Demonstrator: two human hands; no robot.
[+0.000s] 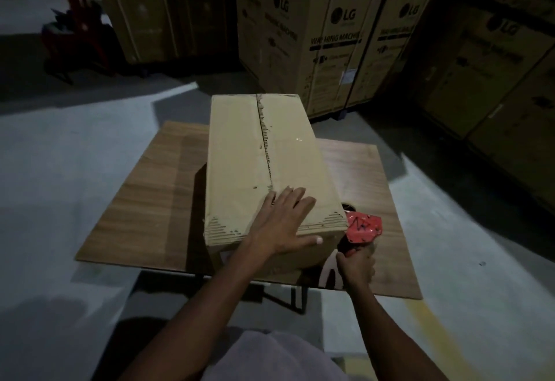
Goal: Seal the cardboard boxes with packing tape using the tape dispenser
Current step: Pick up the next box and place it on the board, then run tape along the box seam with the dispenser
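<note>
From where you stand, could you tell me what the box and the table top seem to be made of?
The box looks like plain brown corrugated cardboard: fluting shows along its worn seam and corners. The table top looks like matte wood or wood-grain laminate, with visible grain lines; which one is unclear.

Box [264,167] fills table [156,200] centre; left side free.

"LG" logo and "WASHING MACHINE" printed in black on large stacked cartons [336,35] behind the table, further "LG" marks on neighbouring cartons [498,59] at right, smaller print illegible
</note>
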